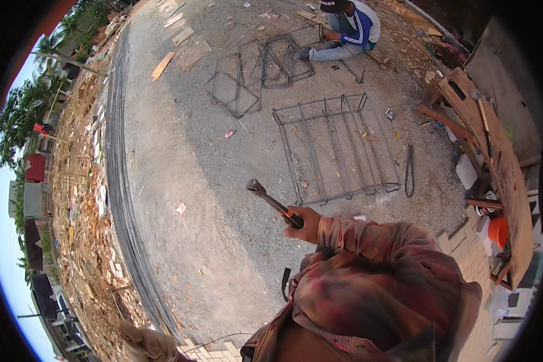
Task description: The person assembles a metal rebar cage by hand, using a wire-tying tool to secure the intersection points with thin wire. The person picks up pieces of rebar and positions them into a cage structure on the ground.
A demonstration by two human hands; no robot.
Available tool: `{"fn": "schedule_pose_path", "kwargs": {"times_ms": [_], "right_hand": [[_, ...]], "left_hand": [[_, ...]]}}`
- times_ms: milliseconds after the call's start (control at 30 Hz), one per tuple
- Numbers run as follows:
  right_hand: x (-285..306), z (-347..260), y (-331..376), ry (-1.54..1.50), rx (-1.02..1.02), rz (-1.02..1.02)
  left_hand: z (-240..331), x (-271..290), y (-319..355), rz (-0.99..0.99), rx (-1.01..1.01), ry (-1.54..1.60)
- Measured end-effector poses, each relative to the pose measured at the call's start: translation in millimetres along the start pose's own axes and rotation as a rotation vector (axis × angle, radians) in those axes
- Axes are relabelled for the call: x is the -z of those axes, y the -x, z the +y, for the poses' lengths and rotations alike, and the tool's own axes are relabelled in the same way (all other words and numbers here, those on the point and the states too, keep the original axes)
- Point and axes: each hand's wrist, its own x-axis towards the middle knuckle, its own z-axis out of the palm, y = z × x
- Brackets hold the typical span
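Observation:
My right hand (306,224) is closed round the orange-and-black handles of a pair of end-cutting pincers (265,196). The metal head of the pincers points up and to the left, above the gravel, touching nothing. Beyond them a rectangular cage of tied steel bars (338,148) lies on the ground. At the lower left edge my left hand (148,344) shows only in part. It is pale and blurred, near a long bundle of steel rods (123,199), and its fingers cannot be made out. A thin dark wire (223,335) curves to the right of it.
A co-worker (350,30) sits on the ground at the far side, beside several bent steel frames (277,60). A bent bar loop (409,171) lies right of the cage. Wooden boards (495,163) and an orange bucket (498,231) stand at the right. Rubble (75,211) borders the left.

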Motion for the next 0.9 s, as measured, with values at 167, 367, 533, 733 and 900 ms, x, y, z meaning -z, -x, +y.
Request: {"fn": "schedule_pose_path", "kwargs": {"times_ms": [167,367,533,733,900], "right_hand": [[58,46,-24,0.370,-0.149,0.129],[28,90,-68,0.459,-0.329,0.081],[-18,91,-127,0.506,-0.347,-0.067],[-72,133,-261,0.466,-0.167,-0.281],[-80,71,-364,0.407,-0.248,-0.214]], "left_hand": [[8,6,20,0.905,-0.665,-1.530],[65,137,58,0.760,-1.264,-0.583],[106,243,53,0.241,-1.120,0.238],[122,281,-114,1.083,-0.633,-0.132],[192,275,-207,0.496,-0.851,0.116]]}}
